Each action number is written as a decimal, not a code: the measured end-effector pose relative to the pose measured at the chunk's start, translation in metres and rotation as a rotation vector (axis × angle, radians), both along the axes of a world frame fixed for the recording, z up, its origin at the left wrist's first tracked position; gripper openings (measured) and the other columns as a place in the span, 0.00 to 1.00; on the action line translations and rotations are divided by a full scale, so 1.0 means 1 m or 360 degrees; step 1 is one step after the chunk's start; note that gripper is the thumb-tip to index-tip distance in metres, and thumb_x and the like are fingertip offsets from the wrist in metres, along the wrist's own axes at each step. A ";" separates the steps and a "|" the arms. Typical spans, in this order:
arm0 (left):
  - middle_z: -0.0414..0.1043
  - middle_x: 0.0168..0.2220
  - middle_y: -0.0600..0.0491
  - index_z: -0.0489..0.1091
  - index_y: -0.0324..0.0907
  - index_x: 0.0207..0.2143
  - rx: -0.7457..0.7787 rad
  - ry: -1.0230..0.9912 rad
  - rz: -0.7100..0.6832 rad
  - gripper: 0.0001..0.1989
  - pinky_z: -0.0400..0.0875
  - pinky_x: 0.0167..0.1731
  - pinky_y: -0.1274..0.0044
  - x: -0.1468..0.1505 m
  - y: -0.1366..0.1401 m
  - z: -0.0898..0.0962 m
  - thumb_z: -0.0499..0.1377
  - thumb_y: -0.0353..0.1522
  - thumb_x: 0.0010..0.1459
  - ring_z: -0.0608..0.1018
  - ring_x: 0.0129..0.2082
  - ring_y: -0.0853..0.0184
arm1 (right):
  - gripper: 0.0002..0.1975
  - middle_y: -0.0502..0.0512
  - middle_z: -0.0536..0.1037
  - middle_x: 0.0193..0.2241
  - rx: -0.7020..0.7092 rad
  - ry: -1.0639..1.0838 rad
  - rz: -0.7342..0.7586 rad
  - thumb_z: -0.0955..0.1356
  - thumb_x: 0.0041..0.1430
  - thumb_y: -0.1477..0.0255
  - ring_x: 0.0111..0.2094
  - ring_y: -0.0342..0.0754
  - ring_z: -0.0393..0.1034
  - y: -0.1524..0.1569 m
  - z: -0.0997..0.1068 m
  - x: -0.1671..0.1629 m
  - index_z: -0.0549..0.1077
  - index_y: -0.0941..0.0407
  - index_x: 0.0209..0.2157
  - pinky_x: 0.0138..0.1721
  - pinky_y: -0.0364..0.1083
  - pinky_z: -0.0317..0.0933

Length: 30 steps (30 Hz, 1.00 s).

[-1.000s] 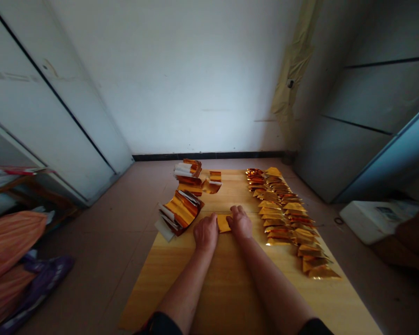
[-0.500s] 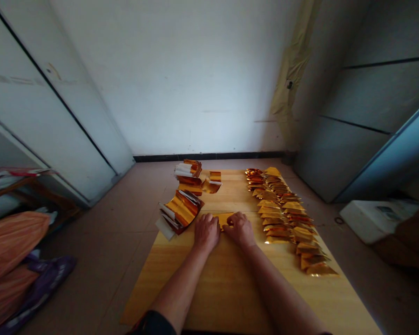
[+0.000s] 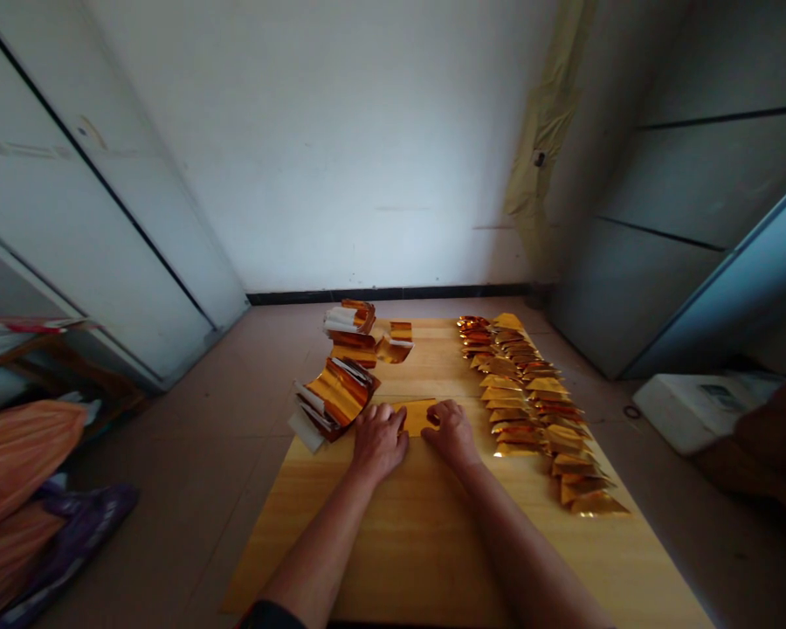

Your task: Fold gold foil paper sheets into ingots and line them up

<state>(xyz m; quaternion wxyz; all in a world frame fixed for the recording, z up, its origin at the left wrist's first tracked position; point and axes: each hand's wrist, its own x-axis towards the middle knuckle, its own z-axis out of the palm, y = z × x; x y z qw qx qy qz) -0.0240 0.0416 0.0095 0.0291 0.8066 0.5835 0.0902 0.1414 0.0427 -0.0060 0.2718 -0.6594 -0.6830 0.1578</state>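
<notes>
A small piece of gold foil paper (image 3: 420, 419) lies on the wooden table between my hands, its middle strip exposed. At its left end my left hand (image 3: 378, 438) grips it with curled fingers and thumb. My right hand (image 3: 451, 430) pinches the right end, fingers bent over the edge. The paper's two ends are hidden under my fingers. Just beyond my left hand sits a curved stack of gold foil sheets (image 3: 341, 390) with white backs. To the right of my right hand stand rows of folded gold foil pieces (image 3: 506, 406), overlapping one another.
More foil sheets (image 3: 354, 349) and a loose curled sheet (image 3: 395, 350) lie at the table's far left. The wooden table (image 3: 406, 542) stands before a white wall (image 3: 341, 157). A white box (image 3: 681, 411) is on the floor at right, orange bags (image 3: 23, 454) at left.
My left hand has slid a little left along the gold foil paper, so more of its middle shows. My right hand stays at the right end. The view has shifted slightly.
</notes>
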 end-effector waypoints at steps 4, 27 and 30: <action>0.66 0.43 0.49 0.65 0.50 0.53 0.0041 0.0039 -0.0081 0.20 0.57 0.42 0.68 -0.006 0.001 -0.003 0.52 0.32 0.57 0.65 0.45 0.59 | 0.12 0.54 0.73 0.34 0.0010 0.0147 0.0099 0.65 0.45 0.83 0.38 0.46 0.66 0.004 -0.003 0.011 0.73 0.57 0.33 0.42 0.41 0.58; 0.69 0.39 0.50 0.70 0.49 0.48 0.0142 -0.0104 -0.0138 0.15 0.61 0.44 0.72 -0.012 0.012 -0.009 0.52 0.40 0.61 0.68 0.42 0.62 | 0.06 0.54 0.72 0.36 0.0110 -0.0204 0.0239 0.68 0.52 0.73 0.40 0.47 0.63 -0.003 0.006 0.009 0.74 0.54 0.34 0.42 0.42 0.55; 0.71 0.37 0.50 0.74 0.48 0.43 0.0168 -0.0163 -0.0089 0.15 0.62 0.42 0.73 -0.010 0.017 -0.010 0.50 0.39 0.62 0.70 0.41 0.63 | 0.06 0.54 0.73 0.36 0.0065 -0.0189 0.0234 0.66 0.56 0.73 0.40 0.46 0.65 0.002 0.008 0.010 0.75 0.54 0.34 0.41 0.41 0.56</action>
